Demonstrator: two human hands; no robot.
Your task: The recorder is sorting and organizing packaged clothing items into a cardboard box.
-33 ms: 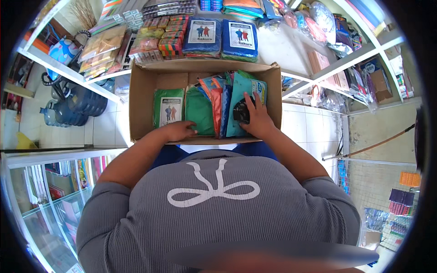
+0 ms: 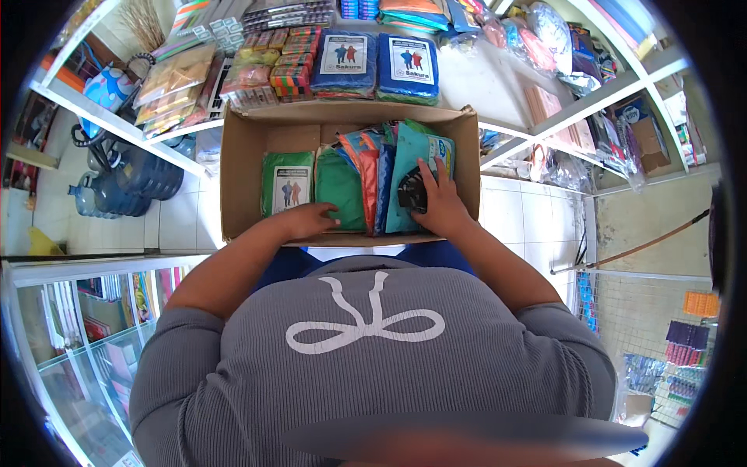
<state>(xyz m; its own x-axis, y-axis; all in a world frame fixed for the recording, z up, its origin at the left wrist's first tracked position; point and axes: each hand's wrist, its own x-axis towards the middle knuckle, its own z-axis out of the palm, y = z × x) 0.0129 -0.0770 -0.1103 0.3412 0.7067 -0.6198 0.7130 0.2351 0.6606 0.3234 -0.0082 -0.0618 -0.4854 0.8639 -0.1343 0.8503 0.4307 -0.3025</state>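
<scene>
A cardboard box (image 2: 280, 115) sits in front of me, holding several flat plastic-wrapped packets. At its left lies a green packet (image 2: 274, 177) with a white label showing two figures in raincoats. My left hand (image 2: 311, 222) reaches over the near rim, fingers stretched out against a plain green packet (image 2: 339, 183) beside it. Orange-red packets (image 2: 366, 173) and blue ones lean to the right of that. My right hand (image 2: 445, 204) rests with spread fingers on a teal packet (image 2: 406, 156) with a dark patch, tilted near the right wall. The packets' lower parts are hidden.
Behind the box, a white counter (image 2: 486, 89) bears blue labelled packets (image 2: 346, 66), stacks of small colourful boxes (image 2: 296, 66) and brown envelopes (image 2: 175, 86). Large blue water bottles (image 2: 144, 175) stand on the left floor. A glass display case (image 2: 85, 311) is near left, a wire rack (image 2: 630, 319) near right.
</scene>
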